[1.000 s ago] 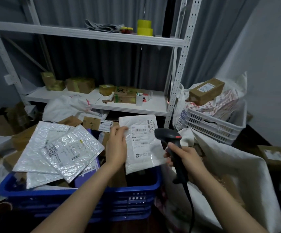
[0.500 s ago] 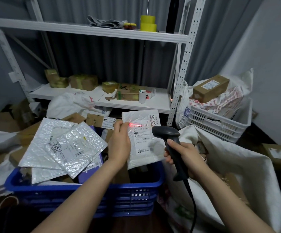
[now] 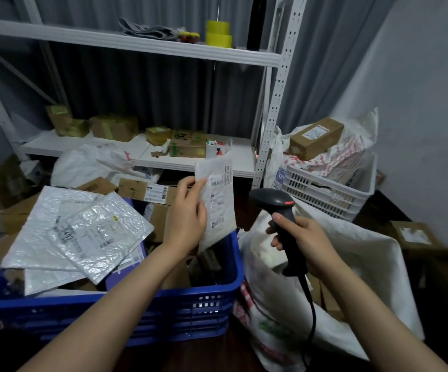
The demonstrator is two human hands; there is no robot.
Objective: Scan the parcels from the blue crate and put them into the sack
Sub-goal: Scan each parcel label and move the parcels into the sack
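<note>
Parcel (image 3: 218,200) up in the air: a flat white mailer, label side to the camera, pinched along its left edge between thumb and curled fingers of the left hand (image 3: 188,218), hanging over the right end of the blue crate (image 3: 235,267). Just right of the crate, the right hand (image 3: 307,241) has every finger wrapped round the grip of a black scanner (image 3: 273,201). Its head is close beside the parcel but not touching it, and its cord drops away below the wrist.

Into the crate now. Silver bubble mailers (image 3: 83,232) are fanned across its left half, overhanging the rim, with brown cardboard boxes (image 3: 161,216) packed in at its far side.

Hard against the crate's right side the white sack (image 3: 365,264) gapes open under the scanner hand. There are brown shapes inside it, but the hand and the folds hide most of them.

Beyond the crate's far right corner sits a white slatted crate (image 3: 330,193), stuffed with printed bags and topped by a brown box (image 3: 315,136).

Behind the crate, a white shelf (image 3: 56,146) carries small taped boxes.

The parcel's label print is too blurred to read, and the crate's floor is buried.
</note>
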